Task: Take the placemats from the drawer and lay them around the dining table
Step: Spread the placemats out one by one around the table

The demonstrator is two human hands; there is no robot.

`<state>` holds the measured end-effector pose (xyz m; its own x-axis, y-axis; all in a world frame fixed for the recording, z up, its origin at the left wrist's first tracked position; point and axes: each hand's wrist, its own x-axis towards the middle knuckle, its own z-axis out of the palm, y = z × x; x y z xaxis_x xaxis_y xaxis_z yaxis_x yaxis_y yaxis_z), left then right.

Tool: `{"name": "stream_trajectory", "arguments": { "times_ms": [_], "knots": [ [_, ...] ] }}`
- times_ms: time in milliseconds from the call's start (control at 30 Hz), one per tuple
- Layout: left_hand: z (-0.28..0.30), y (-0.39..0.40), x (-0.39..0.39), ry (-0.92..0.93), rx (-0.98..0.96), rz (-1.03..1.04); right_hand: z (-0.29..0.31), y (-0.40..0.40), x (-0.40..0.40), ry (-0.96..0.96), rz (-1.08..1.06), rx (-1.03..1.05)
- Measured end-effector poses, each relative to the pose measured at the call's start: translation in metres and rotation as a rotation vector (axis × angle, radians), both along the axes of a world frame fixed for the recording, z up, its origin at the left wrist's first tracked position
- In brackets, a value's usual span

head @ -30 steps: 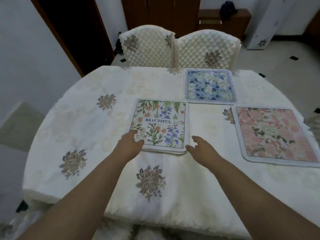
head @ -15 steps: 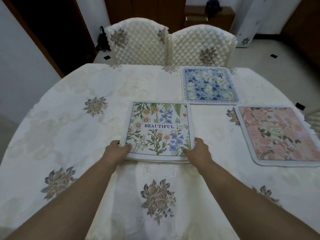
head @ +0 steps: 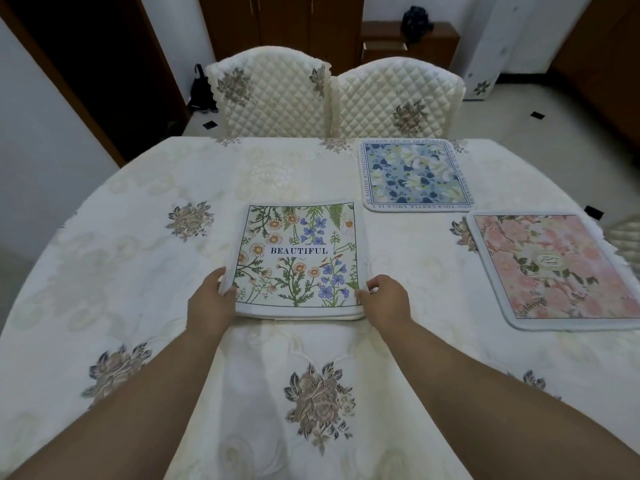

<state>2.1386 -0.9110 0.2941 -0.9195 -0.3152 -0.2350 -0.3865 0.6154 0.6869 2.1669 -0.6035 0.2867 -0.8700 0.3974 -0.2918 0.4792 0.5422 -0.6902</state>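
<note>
Dining table (head: 104, 271) under a cream embroidered tablecloth (head: 318, 375) with dark flower motifs.

Near the table's middle: a stack of placemats (head: 298, 261). The top one is white with wildflowers and the word "BEAUTIFUL". At least one more cream edge shows under its near side; I cannot tell how many lie beneath.

Left hand (head: 211, 303): at the stack's near left corner. Thumb lies on top of the mat's white border, fingers curl round the left edge, so it is pinching that corner. Whether it holds only the top mat or the whole stack cannot be told.

Right hand (head: 384, 299): at the stack's near right corner, fingers curled against the right edge, thumb tip on the border. It grips that corner in the same way.

The stack looks flat on the cloth; the near edge sits just above it, hard to judge.

Blue floral placemat (head: 417, 174): lies flat beyond and to the right of the stack, close to the table's far edge, in front of the right chair (head: 394, 98).

Pink floral placemat (head: 554, 268): lies flat to the right of the stack, well apart from it, near the table's right edge.

Left chair (head: 266, 91): quilted cream cover, beyond the stack at the far edge, touching the right chair.
</note>
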Motion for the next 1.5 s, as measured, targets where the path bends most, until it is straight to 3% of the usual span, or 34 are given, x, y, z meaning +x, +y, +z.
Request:
{"name": "stream_trajectory", "arguments": {
  "times_ms": [133, 267, 433, 600, 700, 867, 1033, 1200, 1367, 1500],
  "knots": [
    [0.001, 0.004, 0.002, 0.03, -0.081, 0.051, 0.007, 0.005, 0.001, 0.081, 0.031, 0.093],
    [0.007, 0.002, 0.01, 0.075, -0.154, 0.026, 0.021, 0.014, 0.006, 0.105, 0.097, -0.001],
    [0.015, 0.024, 0.027, -0.075, -0.04, 0.014, 0.036, 0.027, 0.022, 0.088, -0.015, -0.304],
    [0.02, 0.067, 0.066, -0.095, 0.104, -0.027, 0.043, 0.059, 0.064, 0.117, -0.145, -0.527],
    [0.02, 0.106, 0.1, -0.136, 0.276, -0.065, 0.04, 0.101, 0.106, 0.123, -0.202, -0.455],
    [0.008, 0.166, 0.151, -0.293, 0.487, -0.18, 0.017, 0.185, 0.195, -0.105, -0.213, -0.216],
    [-0.005, 0.209, 0.19, -0.291, 0.281, -0.46, 0.008, 0.23, 0.253, -0.095, -0.138, -0.137],
    [0.003, 0.222, 0.166, -0.188, 0.041, -0.436, 0.004, 0.245, 0.262, -0.149, -0.091, -0.14],
    [0.002, 0.229, 0.117, -0.227, 0.074, -0.41, 0.005, 0.255, 0.249, -0.22, -0.03, -0.06],
    [-0.004, 0.229, 0.101, -0.139, 0.081, -0.438, 0.005, 0.257, 0.235, -0.183, -0.015, -0.017]
  ]
}}
